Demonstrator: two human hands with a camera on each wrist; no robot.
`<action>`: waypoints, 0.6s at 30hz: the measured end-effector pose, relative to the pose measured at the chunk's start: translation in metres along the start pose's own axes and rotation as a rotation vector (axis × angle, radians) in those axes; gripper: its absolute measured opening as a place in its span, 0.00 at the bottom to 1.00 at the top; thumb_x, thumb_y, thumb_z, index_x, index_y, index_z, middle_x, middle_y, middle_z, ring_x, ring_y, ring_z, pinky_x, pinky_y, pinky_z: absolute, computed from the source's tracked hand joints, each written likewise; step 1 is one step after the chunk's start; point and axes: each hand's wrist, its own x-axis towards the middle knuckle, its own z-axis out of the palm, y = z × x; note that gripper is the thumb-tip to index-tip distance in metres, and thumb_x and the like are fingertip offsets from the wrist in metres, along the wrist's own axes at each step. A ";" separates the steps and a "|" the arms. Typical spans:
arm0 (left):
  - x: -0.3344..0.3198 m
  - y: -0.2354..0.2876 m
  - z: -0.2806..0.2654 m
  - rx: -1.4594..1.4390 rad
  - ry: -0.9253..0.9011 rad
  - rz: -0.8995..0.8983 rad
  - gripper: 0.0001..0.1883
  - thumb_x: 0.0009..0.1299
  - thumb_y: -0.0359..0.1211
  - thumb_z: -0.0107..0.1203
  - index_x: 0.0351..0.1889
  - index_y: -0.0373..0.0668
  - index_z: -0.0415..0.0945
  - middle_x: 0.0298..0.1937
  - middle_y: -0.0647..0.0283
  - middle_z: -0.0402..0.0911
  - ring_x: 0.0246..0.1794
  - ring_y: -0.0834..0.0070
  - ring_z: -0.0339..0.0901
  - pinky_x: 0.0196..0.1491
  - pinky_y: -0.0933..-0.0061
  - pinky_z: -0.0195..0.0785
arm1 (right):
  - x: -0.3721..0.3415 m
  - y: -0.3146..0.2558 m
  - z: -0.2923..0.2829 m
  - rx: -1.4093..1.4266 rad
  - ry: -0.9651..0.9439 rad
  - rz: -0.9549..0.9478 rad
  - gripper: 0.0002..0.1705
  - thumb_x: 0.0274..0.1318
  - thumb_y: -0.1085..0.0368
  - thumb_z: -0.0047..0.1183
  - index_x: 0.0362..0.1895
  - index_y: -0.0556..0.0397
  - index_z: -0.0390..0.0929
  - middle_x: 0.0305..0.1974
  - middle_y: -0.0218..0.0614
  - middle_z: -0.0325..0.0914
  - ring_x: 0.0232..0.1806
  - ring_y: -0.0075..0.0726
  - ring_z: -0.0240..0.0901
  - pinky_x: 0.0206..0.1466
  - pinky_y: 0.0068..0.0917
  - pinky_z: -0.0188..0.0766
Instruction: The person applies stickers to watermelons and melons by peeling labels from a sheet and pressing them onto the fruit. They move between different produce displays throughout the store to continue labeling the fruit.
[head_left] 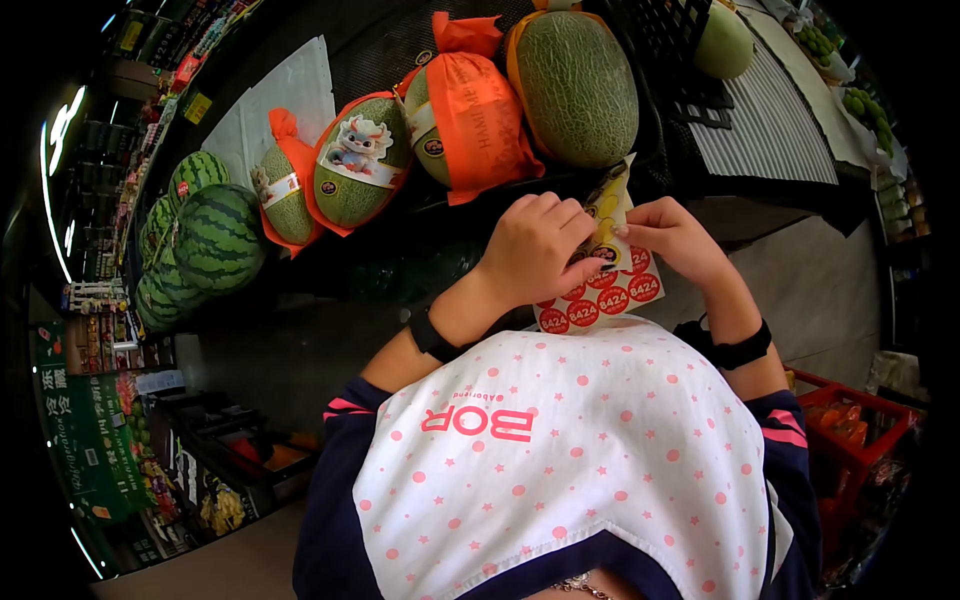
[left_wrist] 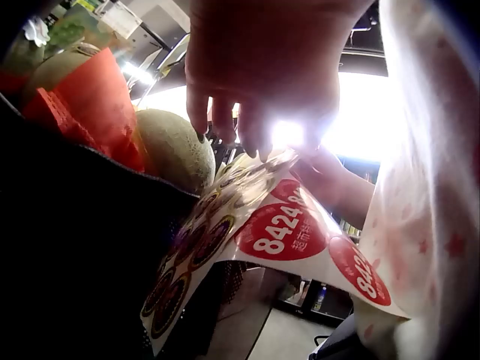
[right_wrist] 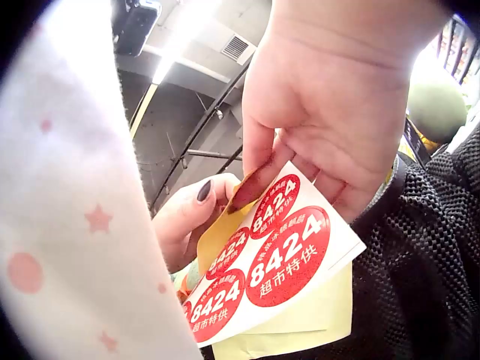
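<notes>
In the head view, my left hand (head_left: 540, 248) and right hand (head_left: 682, 242) meet over sticker sheets in front of my chest. The white sheet (head_left: 640, 268) bears round red stickers (right_wrist: 289, 259) printed 8424. Against it lies a shiny yellow sheet (head_left: 612, 205) with dark round labels (left_wrist: 211, 241). My left hand grips the sheets from the left, its dark-nailed thumb (right_wrist: 204, 192) at their edge in the right wrist view. With thumb and fingers, my right hand pinches the yellow sheet's right edge. The sheets hang bent, part of the yellow one hidden behind the white.
Beyond my hands, netted melons stand on a dark display: a large melon (head_left: 575, 90), one in an orange wrapper (head_left: 480, 125), and one with a cartoon label (head_left: 360, 160). Watermelons (head_left: 218, 240) are piled to the left. A red crate (head_left: 850, 430) stands at the right.
</notes>
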 end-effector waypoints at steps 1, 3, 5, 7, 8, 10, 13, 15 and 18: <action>-0.001 0.000 0.001 0.000 0.000 0.000 0.11 0.49 0.36 0.61 0.21 0.44 0.68 0.22 0.67 0.66 0.24 0.69 0.66 0.28 0.71 0.60 | 0.000 0.000 0.001 0.024 0.011 -0.005 0.11 0.53 0.67 0.50 0.26 0.65 0.77 0.19 0.26 0.72 0.21 0.14 0.62 0.24 0.16 0.59; -0.004 -0.001 0.004 0.004 -0.156 0.065 0.12 0.49 0.35 0.60 0.25 0.43 0.69 0.24 0.65 0.68 0.26 0.67 0.67 0.32 0.70 0.60 | 0.001 0.002 0.002 0.044 0.018 -0.012 0.11 0.52 0.67 0.50 0.26 0.65 0.76 0.19 0.26 0.72 0.20 0.14 0.62 0.24 0.16 0.59; -0.003 0.000 0.005 0.012 -0.141 0.054 0.12 0.48 0.35 0.61 0.25 0.43 0.70 0.24 0.65 0.68 0.26 0.67 0.67 0.32 0.69 0.61 | 0.004 0.004 0.003 0.023 0.046 0.024 0.11 0.52 0.67 0.50 0.26 0.64 0.76 0.19 0.26 0.71 0.21 0.13 0.62 0.24 0.16 0.59; -0.001 0.002 0.006 0.016 -0.127 0.047 0.12 0.48 0.34 0.61 0.25 0.43 0.70 0.25 0.64 0.68 0.26 0.66 0.67 0.32 0.69 0.61 | 0.003 -0.001 0.001 -0.033 0.021 0.027 0.11 0.52 0.67 0.50 0.25 0.64 0.76 0.19 0.25 0.71 0.21 0.13 0.61 0.23 0.16 0.58; 0.001 0.003 0.005 -0.002 -0.103 0.018 0.11 0.48 0.33 0.61 0.25 0.43 0.70 0.24 0.64 0.68 0.26 0.67 0.67 0.32 0.69 0.61 | 0.002 -0.004 0.000 -0.087 -0.004 0.032 0.10 0.51 0.68 0.50 0.25 0.64 0.76 0.19 0.24 0.70 0.21 0.13 0.60 0.23 0.16 0.58; 0.001 0.003 0.006 -0.023 -0.076 -0.011 0.11 0.47 0.33 0.61 0.24 0.43 0.70 0.24 0.64 0.69 0.26 0.67 0.67 0.32 0.69 0.61 | 0.001 -0.006 0.003 -0.095 -0.020 0.001 0.10 0.51 0.68 0.50 0.23 0.63 0.75 0.18 0.23 0.69 0.20 0.13 0.59 0.22 0.16 0.57; -0.001 0.000 0.009 -0.056 -0.068 -0.018 0.11 0.46 0.32 0.61 0.23 0.43 0.70 0.23 0.65 0.68 0.25 0.67 0.67 0.31 0.69 0.62 | 0.002 -0.004 -0.001 -0.157 -0.063 -0.022 0.10 0.50 0.69 0.51 0.20 0.62 0.72 0.16 0.23 0.65 0.19 0.13 0.56 0.21 0.17 0.55; -0.003 0.000 0.010 -0.070 -0.049 0.026 0.10 0.46 0.31 0.61 0.21 0.43 0.70 0.22 0.65 0.68 0.24 0.67 0.67 0.30 0.69 0.61 | 0.003 -0.003 -0.002 -0.213 -0.088 -0.012 0.10 0.49 0.69 0.51 0.19 0.62 0.70 0.15 0.22 0.63 0.19 0.13 0.55 0.20 0.18 0.54; -0.002 0.000 0.008 -0.098 -0.009 0.037 0.10 0.45 0.31 0.61 0.20 0.43 0.69 0.21 0.65 0.68 0.23 0.67 0.67 0.29 0.68 0.61 | 0.001 -0.006 0.001 -0.209 -0.098 -0.026 0.11 0.50 0.69 0.51 0.19 0.61 0.68 0.15 0.23 0.62 0.19 0.13 0.54 0.20 0.19 0.54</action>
